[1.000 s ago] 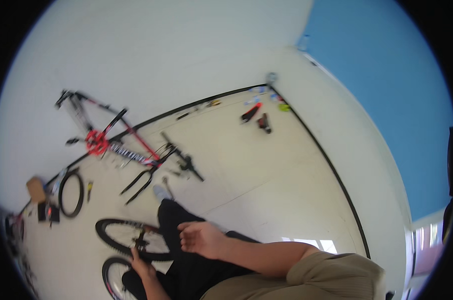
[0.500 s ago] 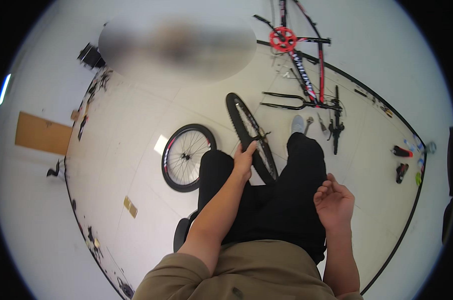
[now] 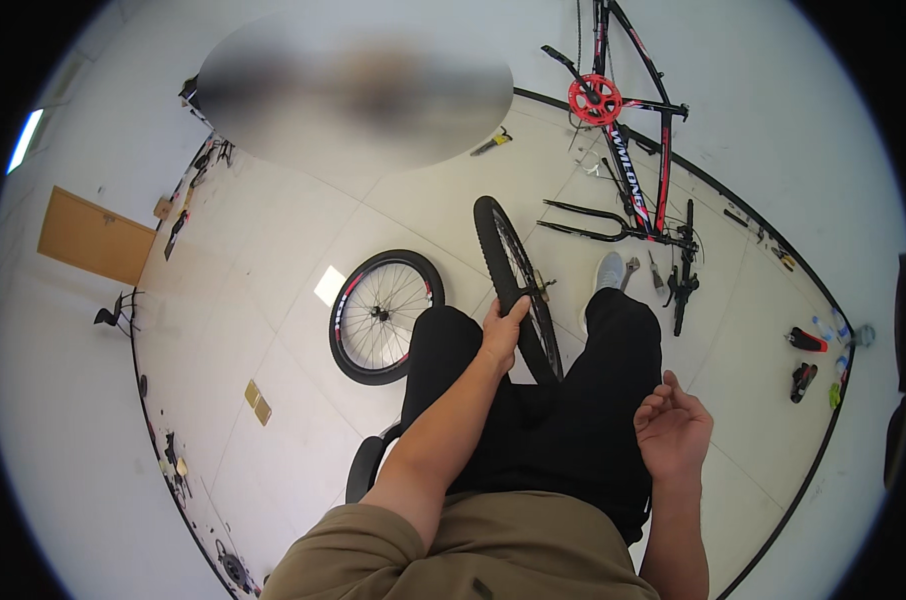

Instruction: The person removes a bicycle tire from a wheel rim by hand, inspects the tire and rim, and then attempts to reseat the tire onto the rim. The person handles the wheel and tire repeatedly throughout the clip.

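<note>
Between the legs (image 3: pixel 621 355), a bicycle wheel (image 3: pixel 516 272) is gripped at its tyre (image 3: pixel 489 238) by the closed left hand (image 3: pixel 503 330). At right, the right hand (image 3: pixel 674 432) is held half-curled, nothing grasped. Far right, a frame (image 3: pixel 629 180) is seen.

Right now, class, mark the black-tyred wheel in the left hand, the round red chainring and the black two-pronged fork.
Held black-tyred wheel (image 3: pixel 506 272), head view: on its tyre.
Round red chainring (image 3: pixel 595 119), head view: lower rim.
Black two-pronged fork (image 3: pixel 580 234), head view: lower prong.
</note>
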The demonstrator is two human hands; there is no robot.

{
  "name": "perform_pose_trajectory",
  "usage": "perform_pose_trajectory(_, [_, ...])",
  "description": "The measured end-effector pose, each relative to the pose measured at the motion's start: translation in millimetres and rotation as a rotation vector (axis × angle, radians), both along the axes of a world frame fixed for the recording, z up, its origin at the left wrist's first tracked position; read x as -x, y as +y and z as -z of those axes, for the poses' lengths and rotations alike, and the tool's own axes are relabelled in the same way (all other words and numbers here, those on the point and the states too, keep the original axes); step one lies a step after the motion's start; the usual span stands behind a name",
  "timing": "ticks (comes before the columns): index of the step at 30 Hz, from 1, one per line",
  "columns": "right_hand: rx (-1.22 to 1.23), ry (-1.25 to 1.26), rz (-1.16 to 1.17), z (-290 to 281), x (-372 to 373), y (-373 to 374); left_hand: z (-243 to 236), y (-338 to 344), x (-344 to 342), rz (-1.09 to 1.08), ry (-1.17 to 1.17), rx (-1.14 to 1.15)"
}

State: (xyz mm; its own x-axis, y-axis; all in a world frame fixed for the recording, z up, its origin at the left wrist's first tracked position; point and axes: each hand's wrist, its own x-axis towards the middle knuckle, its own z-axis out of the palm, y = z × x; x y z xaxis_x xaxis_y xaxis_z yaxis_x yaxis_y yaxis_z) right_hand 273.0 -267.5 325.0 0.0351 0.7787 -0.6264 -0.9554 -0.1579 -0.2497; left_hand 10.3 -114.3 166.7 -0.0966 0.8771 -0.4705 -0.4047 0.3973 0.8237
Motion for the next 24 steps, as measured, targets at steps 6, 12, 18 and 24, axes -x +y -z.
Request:
perform_pose_trajectory(6, [0.006, 0.006, 0.000, -4, 1, 3, 19, 5, 5, 0.011, 0.003, -0.045])
perform_pose_trajectory(12, [-0.005, 0.001, 0.001, 1, -3, 1, 17, 5, 10, 0.033, 0.007, 0.014])
perform_pose_trajectory(18, [-0.016, 0.009, 0.008, 0, -3, -1, 2, 2, 4, 0.053, 0.001, 0.013])
perform_pose_trajectory(24, [-0.018, 0.015, 0.004, 0, 1, -1, 9, 3, 11, 0.049, -0.005, 0.016])
